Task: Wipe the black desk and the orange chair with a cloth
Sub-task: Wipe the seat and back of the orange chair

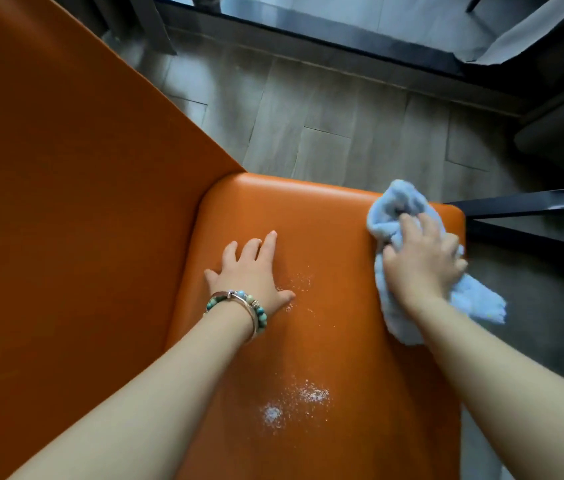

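The orange chair fills the left and middle of the head view, its backrest (66, 202) at the left and its seat (325, 237) below me. My left hand (253, 268) rests flat on the seat with fingers spread, a bead bracelet on its wrist. My right hand (424, 258) grips a bunched light blue cloth (395, 206) and presses it on the seat's right edge, part of the cloth hanging over the side. White powdery specks (294, 403) lie on the seat near me and beside my left hand. The black desk is only partly seen, if at all.
Grey wood-look floor (325, 116) lies beyond the chair. A black metal frame (533, 209) stands right of the seat. A dark sliding-door track (308, 32) runs along the top, with a curtain (523, 32) at the upper right.
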Action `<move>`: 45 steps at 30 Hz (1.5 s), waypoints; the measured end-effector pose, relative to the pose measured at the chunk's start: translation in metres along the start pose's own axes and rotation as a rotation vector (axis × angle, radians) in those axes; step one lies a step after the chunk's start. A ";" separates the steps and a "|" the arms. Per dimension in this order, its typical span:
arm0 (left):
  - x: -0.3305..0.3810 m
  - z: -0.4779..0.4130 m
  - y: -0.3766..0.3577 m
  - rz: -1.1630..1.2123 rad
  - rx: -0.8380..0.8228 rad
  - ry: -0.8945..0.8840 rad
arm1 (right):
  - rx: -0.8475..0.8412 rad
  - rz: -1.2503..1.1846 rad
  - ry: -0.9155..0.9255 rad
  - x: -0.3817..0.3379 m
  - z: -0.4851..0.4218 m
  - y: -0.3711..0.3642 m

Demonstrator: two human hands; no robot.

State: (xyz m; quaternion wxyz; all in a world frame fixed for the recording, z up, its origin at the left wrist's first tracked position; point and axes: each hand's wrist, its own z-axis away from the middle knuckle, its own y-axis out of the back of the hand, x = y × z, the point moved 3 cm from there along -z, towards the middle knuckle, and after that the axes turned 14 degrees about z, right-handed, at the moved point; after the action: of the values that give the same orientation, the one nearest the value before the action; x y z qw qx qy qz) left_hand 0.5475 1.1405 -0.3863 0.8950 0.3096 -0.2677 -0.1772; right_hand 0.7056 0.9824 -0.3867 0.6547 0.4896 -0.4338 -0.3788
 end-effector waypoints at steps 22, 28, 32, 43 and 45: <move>-0.040 -0.017 0.021 0.013 -0.074 -0.114 | 0.107 0.054 0.167 -0.020 0.004 -0.003; -0.034 -0.013 0.012 -0.042 -0.005 -0.075 | 0.000 -0.008 -0.152 -0.030 -0.012 0.004; -0.035 -0.013 0.011 -0.036 0.008 -0.029 | 0.211 -0.009 0.687 -0.083 0.055 -0.003; -0.022 -0.013 0.009 0.023 0.044 0.056 | 0.056 -0.130 0.028 -0.036 0.003 -0.004; -0.024 -0.014 0.010 0.048 0.026 0.055 | 0.162 -0.125 0.498 -0.080 0.043 -0.007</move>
State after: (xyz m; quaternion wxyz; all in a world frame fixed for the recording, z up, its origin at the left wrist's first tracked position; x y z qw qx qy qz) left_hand 0.5378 1.1655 -0.3980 0.9020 0.3195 -0.2525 -0.1435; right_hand 0.6378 1.0410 -0.4030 0.6752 0.6443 -0.2575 -0.2503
